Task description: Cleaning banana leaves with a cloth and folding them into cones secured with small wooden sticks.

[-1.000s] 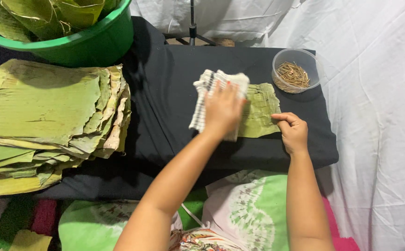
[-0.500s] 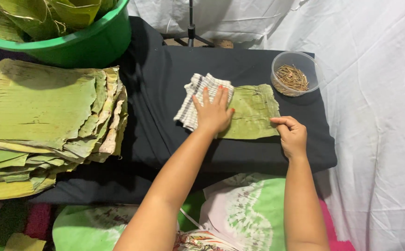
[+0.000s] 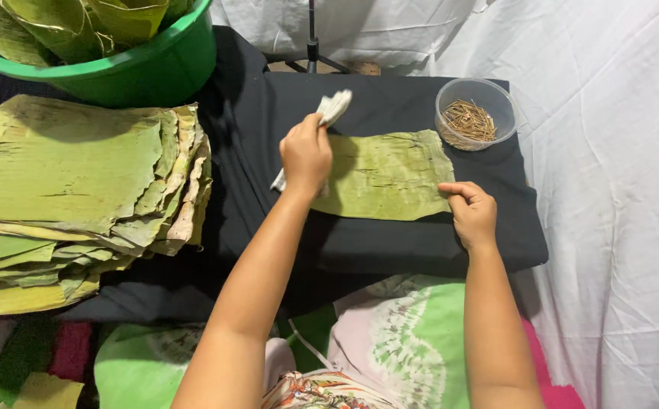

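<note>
Now I am looking down over both forearms as they are reaching away from me across the low table. My left hand point(image 3: 306, 154) is closing around a bunched white cloth point(image 3: 328, 113), fingers curled over it, with one end of the cloth sticking up and away past the knuckles and the other end trailing out near the wrist. That hand is resting at the left edge of the banana leaf piece point(image 3: 387, 176). My right hand point(image 3: 471, 212) is lying loosely curled, holding nothing, with its fingertips pressing down on the leaf's near right corner.

The leaf is lying flat on a black cloth point(image 3: 390, 250) that is covering the table, roughly in the middle of it. Its long axis is running left to right, and its fine ribs are running the same way; the far right corner is pointing toward a clear plastic tub point(image 3: 475, 114) holding thin brown sticks point(image 3: 468, 121), which is sitting just beyond it at the far right of the table.

On the left, a thick stack of flattened banana leaves point(image 3: 64, 189) is lying with ragged edges facing the working area. Beyond that stack, at the far left, a green basin point(image 3: 140, 68) is holding more folded leaves point(image 3: 79, 23). White sheeting point(image 3: 609, 189) is draping the right side and the far background, and a dark stand pole point(image 3: 313, 42) is rising behind the table. Near me, green and pink patterned fabric point(image 3: 390, 341) is showing below the table edge.
</note>
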